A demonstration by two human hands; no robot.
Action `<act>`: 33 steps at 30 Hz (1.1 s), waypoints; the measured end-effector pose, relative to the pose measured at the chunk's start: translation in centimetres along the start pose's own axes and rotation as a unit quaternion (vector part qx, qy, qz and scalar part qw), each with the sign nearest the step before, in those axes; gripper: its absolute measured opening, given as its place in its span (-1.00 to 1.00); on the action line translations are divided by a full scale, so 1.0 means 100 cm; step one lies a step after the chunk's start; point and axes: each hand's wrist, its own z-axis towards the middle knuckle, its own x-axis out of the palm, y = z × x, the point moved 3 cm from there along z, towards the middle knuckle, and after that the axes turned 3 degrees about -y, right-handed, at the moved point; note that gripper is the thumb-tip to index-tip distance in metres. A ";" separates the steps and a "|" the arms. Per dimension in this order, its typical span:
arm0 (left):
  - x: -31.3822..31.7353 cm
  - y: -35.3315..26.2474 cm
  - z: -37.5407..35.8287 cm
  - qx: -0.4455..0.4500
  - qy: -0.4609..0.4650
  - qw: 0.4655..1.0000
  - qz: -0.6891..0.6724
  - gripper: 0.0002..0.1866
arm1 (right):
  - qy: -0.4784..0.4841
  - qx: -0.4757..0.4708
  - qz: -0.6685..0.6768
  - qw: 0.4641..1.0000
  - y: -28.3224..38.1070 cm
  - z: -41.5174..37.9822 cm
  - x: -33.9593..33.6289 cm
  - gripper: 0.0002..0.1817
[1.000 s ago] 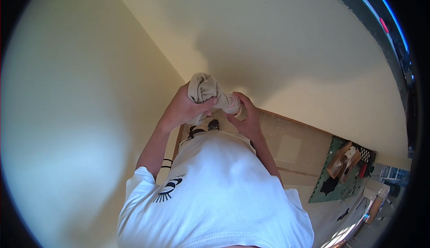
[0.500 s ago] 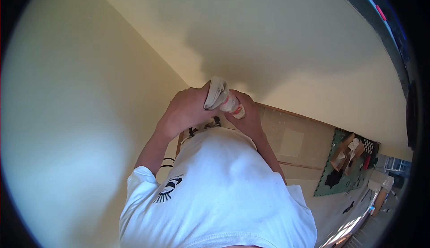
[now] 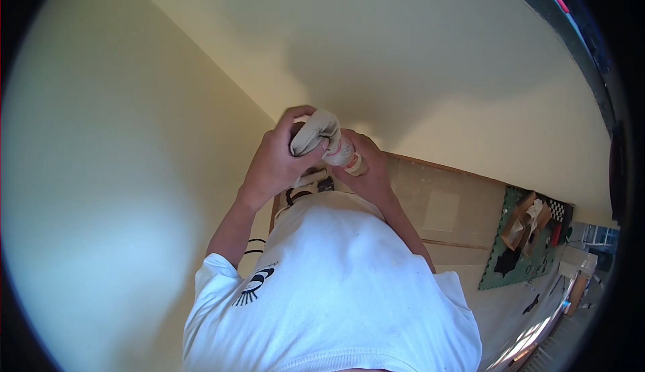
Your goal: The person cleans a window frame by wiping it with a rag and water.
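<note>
My left hand is closed on a folded beige cloth, its thumb in front and its fingers behind. My right hand wraps round a small whitish cylindrical container with red markings, perhaps a bottle; its kind is not clear. The cloth lies against the upper end of this container, hiding that end. Both hands are close together in front of my white T-shirt.
Pale walls meet in a corner close ahead and to the left. To the right, a green mat carries an open cardboard box and a black item. A wooden strip runs along the wall's base.
My left hand has turned and shifted its fingers on the cloth, so its thumb now shows in front. The cloth has tilted leftward. My right hand keeps its grip on the container.
</note>
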 end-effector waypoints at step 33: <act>-0.031 -0.016 -0.019 0.112 0.085 0.981 0.136 -0.73 | 0.049 -0.070 -0.035 0.996 0.027 -0.005 0.002 -0.33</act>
